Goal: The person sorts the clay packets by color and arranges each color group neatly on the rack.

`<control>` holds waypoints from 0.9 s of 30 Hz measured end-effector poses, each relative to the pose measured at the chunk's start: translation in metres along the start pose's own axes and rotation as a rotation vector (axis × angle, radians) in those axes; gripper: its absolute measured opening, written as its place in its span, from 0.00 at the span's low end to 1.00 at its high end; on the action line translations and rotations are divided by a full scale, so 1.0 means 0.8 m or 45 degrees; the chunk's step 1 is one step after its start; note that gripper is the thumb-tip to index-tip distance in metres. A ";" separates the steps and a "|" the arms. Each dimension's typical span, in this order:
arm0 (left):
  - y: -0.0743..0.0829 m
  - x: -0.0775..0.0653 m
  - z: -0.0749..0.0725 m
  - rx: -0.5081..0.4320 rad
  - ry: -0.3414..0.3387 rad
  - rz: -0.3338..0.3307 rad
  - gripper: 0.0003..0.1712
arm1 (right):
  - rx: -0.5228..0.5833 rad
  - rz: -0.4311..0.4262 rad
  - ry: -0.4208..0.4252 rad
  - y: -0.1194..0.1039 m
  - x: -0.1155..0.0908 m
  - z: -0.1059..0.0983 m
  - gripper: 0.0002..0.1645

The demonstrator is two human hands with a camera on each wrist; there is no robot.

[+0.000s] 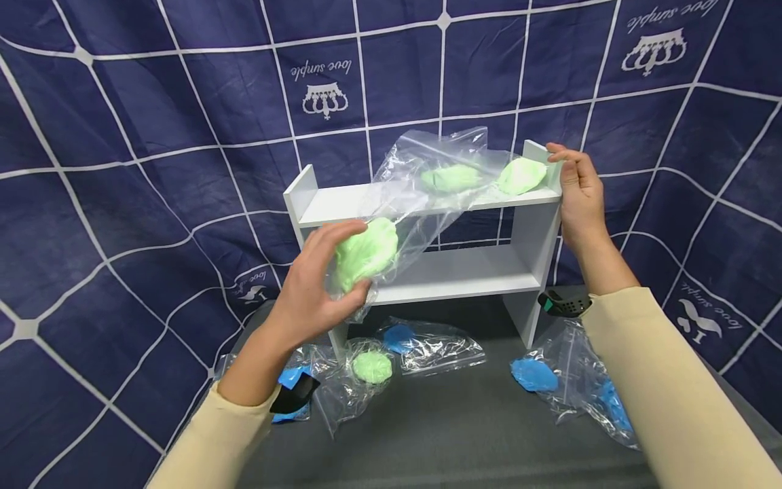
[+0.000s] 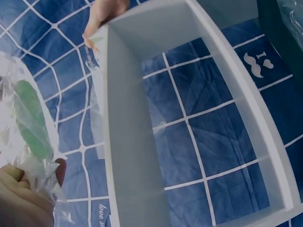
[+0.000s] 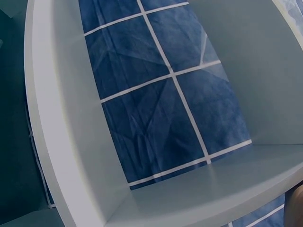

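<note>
My left hand (image 1: 314, 285) grips a clear zip bag with a soft light green lump (image 1: 368, 252) in it, thumb below and fingers above. It is held in front of the white shelf (image 1: 452, 275), near its left end. On the top board lie two more light green lumps, a middle one (image 1: 452, 178) in a clear bag (image 1: 421, 153) and a right one (image 1: 522, 175). My right hand (image 1: 583, 197) holds the shelf's right side panel near the top, fingers bent over its edge. In the left wrist view the held bag (image 2: 33, 118) is at the left.
On the dark grey table (image 1: 427, 428) lie bagged lumps: a light green one (image 1: 373, 367) and a blue one (image 1: 399, 337) by the shelf's foot, blue ones (image 1: 534, 375) at the right, and a blue piece (image 1: 293, 375) behind my left wrist. A blue checked cloth (image 1: 214, 102) hangs behind.
</note>
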State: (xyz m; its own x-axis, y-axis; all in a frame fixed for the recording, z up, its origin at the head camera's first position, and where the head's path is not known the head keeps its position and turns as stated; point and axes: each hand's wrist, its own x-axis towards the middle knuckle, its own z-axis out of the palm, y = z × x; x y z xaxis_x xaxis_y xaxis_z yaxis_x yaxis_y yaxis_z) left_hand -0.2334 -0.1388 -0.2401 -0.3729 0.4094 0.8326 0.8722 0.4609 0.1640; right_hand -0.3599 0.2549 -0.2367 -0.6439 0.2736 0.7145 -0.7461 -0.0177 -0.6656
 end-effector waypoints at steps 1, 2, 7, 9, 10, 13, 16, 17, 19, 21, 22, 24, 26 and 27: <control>-0.003 0.005 0.001 0.006 0.019 -0.014 0.38 | 0.004 0.000 0.000 0.000 0.000 0.000 0.16; -0.006 0.010 0.002 0.011 0.037 -0.032 0.38 | 0.007 -0.003 0.000 0.000 0.001 0.000 0.16; -0.022 0.037 0.007 0.037 0.123 -0.114 0.37 | 0.029 -0.015 0.003 0.002 0.001 0.001 0.16; -0.030 0.049 0.010 0.025 0.147 -0.152 0.37 | 0.040 -0.020 0.007 0.002 0.001 0.001 0.16; -0.033 0.055 0.012 0.019 0.154 -0.172 0.37 | 0.047 -0.024 0.008 0.002 0.001 0.001 0.16; -0.044 0.072 0.017 -0.001 0.164 -0.260 0.37 | 0.050 -0.027 0.010 0.001 0.001 0.002 0.16; -0.052 0.088 0.023 -0.001 0.159 -0.357 0.37 | 0.042 -0.027 0.013 0.001 0.000 0.003 0.16; -0.054 0.093 0.025 0.006 0.157 -0.391 0.37 | 0.036 -0.023 0.015 0.000 0.000 0.002 0.16; -0.058 0.103 0.029 0.008 0.148 -0.456 0.37 | 0.025 -0.020 0.018 0.000 0.000 0.002 0.16; -0.062 0.113 0.034 0.015 0.133 -0.526 0.37 | 0.024 -0.019 0.015 0.001 0.000 0.002 0.16; -0.064 0.118 0.037 0.019 0.123 -0.553 0.37 | 0.028 -0.018 0.013 0.001 0.000 0.002 0.16; -0.067 0.129 0.042 0.018 0.091 -0.599 0.38 | 0.042 -0.020 0.014 0.002 0.000 0.002 0.16; -0.070 0.139 0.048 0.012 0.049 -0.637 0.38 | 0.055 -0.018 0.018 0.002 0.000 0.002 0.16; -0.071 0.144 0.051 0.010 0.028 -0.653 0.38 | 0.060 -0.015 0.021 0.002 0.000 0.002 0.16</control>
State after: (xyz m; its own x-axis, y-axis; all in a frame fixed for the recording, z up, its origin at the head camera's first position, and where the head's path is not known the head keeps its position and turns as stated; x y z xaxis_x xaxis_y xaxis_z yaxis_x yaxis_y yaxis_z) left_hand -0.3390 -0.0862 -0.1751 -0.7452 0.1125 0.6573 0.5764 0.6042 0.5501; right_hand -0.3617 0.2534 -0.2376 -0.6324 0.2897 0.7184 -0.7611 -0.0595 -0.6459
